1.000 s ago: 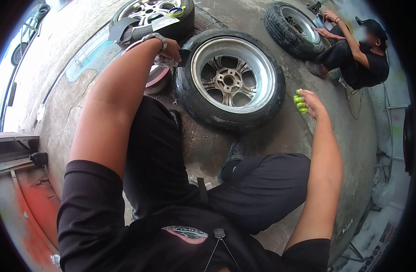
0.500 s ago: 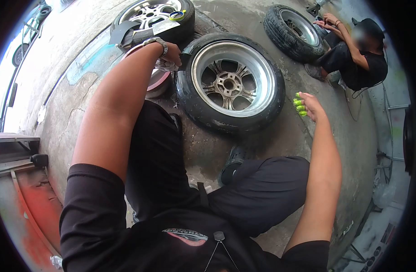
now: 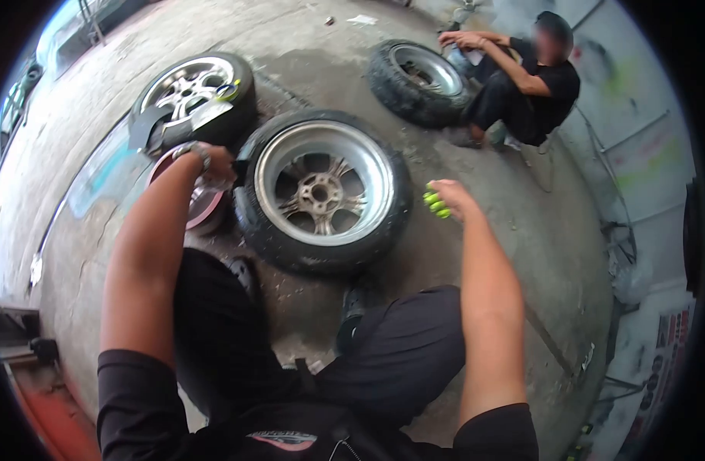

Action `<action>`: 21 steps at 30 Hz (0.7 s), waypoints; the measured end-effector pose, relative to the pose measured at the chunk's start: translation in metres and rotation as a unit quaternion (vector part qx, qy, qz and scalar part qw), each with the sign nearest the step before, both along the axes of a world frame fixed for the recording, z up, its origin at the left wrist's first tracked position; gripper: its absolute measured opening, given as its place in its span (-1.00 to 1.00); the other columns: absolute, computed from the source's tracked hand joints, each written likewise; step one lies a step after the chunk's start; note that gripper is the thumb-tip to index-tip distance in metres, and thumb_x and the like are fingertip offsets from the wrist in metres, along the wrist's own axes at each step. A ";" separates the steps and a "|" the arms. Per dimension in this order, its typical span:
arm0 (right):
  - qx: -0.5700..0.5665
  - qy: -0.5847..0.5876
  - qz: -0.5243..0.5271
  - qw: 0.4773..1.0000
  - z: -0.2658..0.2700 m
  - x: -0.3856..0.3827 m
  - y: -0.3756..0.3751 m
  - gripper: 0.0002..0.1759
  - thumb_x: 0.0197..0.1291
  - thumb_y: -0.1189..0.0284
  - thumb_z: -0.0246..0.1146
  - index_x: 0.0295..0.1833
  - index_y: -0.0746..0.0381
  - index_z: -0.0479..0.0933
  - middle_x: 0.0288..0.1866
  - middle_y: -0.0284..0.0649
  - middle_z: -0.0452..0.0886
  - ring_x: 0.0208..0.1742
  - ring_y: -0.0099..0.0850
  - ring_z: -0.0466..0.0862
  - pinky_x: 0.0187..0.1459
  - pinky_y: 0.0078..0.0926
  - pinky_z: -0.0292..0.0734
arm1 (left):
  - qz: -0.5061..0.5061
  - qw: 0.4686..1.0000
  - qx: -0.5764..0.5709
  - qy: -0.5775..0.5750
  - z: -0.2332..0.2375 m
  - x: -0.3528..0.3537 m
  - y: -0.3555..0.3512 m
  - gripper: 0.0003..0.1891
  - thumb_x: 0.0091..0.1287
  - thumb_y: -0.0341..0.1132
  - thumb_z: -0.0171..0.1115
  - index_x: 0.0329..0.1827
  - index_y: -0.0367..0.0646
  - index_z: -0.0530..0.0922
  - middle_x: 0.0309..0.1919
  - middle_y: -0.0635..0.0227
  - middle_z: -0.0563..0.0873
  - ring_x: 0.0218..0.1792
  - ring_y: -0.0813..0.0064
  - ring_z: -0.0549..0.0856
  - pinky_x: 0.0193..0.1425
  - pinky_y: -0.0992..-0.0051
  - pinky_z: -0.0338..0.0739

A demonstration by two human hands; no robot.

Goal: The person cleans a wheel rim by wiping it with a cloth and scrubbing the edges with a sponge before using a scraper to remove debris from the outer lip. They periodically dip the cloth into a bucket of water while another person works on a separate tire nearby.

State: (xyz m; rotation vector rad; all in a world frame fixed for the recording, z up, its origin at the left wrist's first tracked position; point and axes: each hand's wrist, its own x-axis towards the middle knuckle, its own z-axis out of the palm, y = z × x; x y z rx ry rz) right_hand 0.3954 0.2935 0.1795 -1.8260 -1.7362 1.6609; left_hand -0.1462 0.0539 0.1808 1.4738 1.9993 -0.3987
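My left hand [image 3: 216, 164], with a watch at the wrist, is closed on a dark flat piece [image 3: 241, 167] at the left edge of the middle tire [image 3: 249, 223]. Something pale shows under its fingers, too blurred to name. That tire lies flat round a silver wheel rim [image 3: 379, 180] with a dirty spoked centre. Off the tire's right side, my right hand [image 3: 454, 200] hangs above the floor, touching nothing. Yellow-green wraps cover its fingertips; the fingers are loosely bent and hold nothing.
A reddish bucket-like container [image 3: 206, 213] stands left of the middle tire. Behind it lies another tired wheel [image 3: 245, 100] bearing dark and pale sheets and a tape roll [image 3: 228, 91]. At the upper right, a person [image 3: 556, 84] sits beside a third wheel [image 3: 379, 77].
The camera view has turned, so the wheels, both my hands and the other person appear further left. The wheel in front sits lower in view. My left hand still holds the dark piece.
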 end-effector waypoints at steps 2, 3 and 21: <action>-0.007 0.001 0.005 1.000 0.005 -0.001 -0.003 -0.76 0.61 0.22 0.17 0.06 0.16 0.58 -0.30 -0.21 0.72 -0.48 -0.40 0.63 -0.47 -0.37 0.50 | -0.005 1.000 -0.001 0.003 -0.006 -0.005 0.000 -0.37 0.28 0.16 0.43 0.21 -0.17 0.75 -0.02 0.05 0.87 0.02 0.17 0.86 0.19 0.21 0.70; -0.005 0.005 0.004 1.000 0.004 -0.001 -0.003 -0.75 0.60 0.22 0.19 0.07 0.17 0.58 -0.30 -0.21 0.71 -0.46 -0.39 0.64 -0.45 -0.36 0.51 | -0.006 1.000 -0.002 0.006 -0.001 -0.001 -0.001 -0.36 0.27 0.15 0.44 0.22 -0.19 0.74 0.00 0.04 0.86 0.04 0.16 0.85 0.21 0.21 0.69; -0.008 -0.003 0.004 1.000 0.007 -0.002 -0.006 -0.66 0.56 0.18 0.24 0.19 0.20 0.60 -0.18 -0.22 0.69 -0.31 -0.35 0.66 -0.23 -0.22 0.60 | 0.070 0.996 0.013 -0.054 -0.002 0.001 -0.006 -0.43 0.22 0.04 0.54 0.15 -0.22 0.78 -0.08 0.15 0.89 -0.11 0.23 0.89 0.07 0.24 0.76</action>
